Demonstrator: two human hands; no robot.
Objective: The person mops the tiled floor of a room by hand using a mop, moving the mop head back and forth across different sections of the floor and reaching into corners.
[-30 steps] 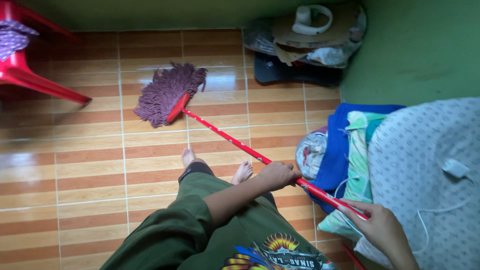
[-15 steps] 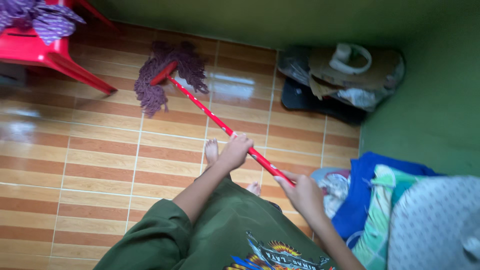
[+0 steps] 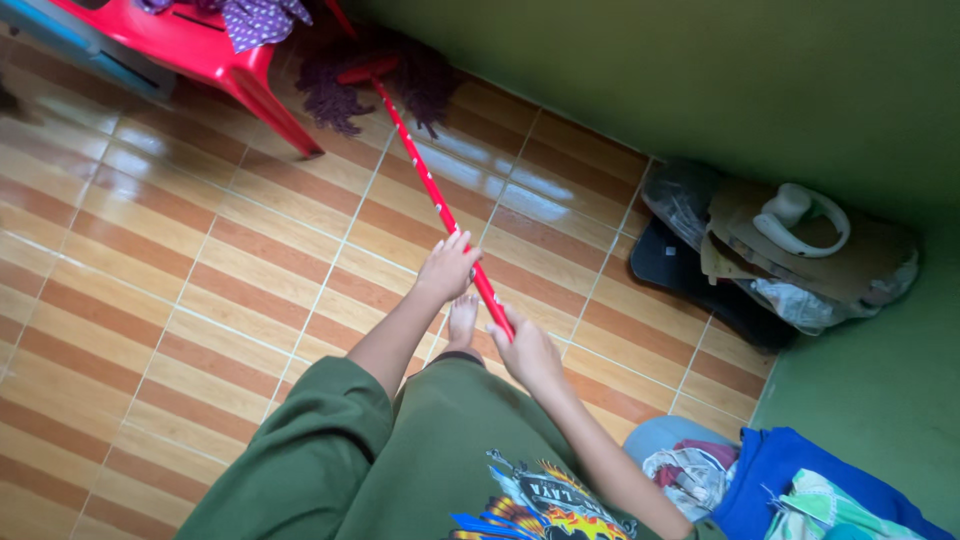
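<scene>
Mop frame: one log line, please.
left hand: grips mop handle | right hand: grips handle lower | mop head: at wall beside red chair

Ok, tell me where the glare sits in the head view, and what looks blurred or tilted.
Head view: pale glare streaks the tiled floor beside the red mop handle; the mop head lies in shade near the red chair; the whole frame is tilted; both hands, left and right, look fairly sharp; the floor at the left edge is slightly smeared.
</scene>
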